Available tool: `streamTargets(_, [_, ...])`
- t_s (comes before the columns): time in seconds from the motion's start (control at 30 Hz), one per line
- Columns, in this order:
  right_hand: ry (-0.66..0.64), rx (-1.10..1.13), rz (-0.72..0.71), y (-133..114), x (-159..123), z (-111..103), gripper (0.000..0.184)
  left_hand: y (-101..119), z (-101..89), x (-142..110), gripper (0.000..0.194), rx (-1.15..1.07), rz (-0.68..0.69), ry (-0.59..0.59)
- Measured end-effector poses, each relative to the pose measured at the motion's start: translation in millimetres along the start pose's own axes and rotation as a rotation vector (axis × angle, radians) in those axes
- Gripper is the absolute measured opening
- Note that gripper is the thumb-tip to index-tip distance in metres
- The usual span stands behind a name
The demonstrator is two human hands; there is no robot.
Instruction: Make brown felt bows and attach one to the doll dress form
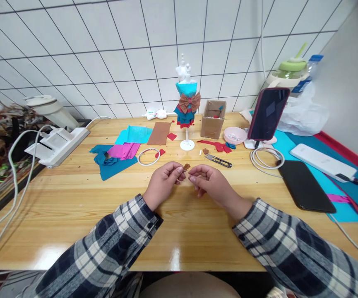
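Note:
Between thumb and fingers, my left hand (165,182) pinches a small brown paper scrap (186,167) above the table. My right hand (210,182) is close beside it, thumb and forefinger pressed together near the scrap; whatever sits between them is too small to make out. Beyond the hands stands a white mini mannequin (183,73) on a round base, dressed in blue and red paper with a brown bow (189,102). Black thread snips (218,161) lie to the right of my hands. A white ring (148,157) lies to their left.
Blue, pink and brown paper sheets (159,133) lie at left. A cardboard box (213,120), pink bowl (235,135) and propped phone (268,114) stand at back right. A black phone (306,186) and white power bank (323,161) lie right; a power strip (57,147) sits left.

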State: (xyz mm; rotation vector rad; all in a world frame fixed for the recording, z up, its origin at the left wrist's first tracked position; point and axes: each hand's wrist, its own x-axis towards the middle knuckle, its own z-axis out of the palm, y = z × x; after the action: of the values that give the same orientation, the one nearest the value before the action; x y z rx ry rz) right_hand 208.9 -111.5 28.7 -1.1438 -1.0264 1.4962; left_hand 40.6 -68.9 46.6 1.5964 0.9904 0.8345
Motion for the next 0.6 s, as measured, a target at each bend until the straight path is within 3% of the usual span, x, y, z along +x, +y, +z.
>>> streamTargets(0.13, [-0.045, 0.106, 0.131, -3.0, 0.8, -8.1, 0.029, 5.6, -7.1, -3.8, 0.023, 0.152, 0.111, -0.112])
streamTargets(0.33, [-0.27, 0.04, 0.235, -9.6, 4.5, -27.4, 0.033, 10.7, -20.1, -6.0, 0.016, 0.368, 0.222, -0.333])
streamTargets(0.5, [-0.319, -0.129, 0.177, -11.2, 8.9, -36.8, 0.039, 14.8, -21.6, -6.5, 0.021, 0.375, 0.253, -0.476])
streamTargets(0.6, [-0.36, -0.382, 0.016, -11.7, 8.9, -39.3, 0.019, 16.2, -20.3, -7.1, 0.021, 0.38, 0.242, -0.547])
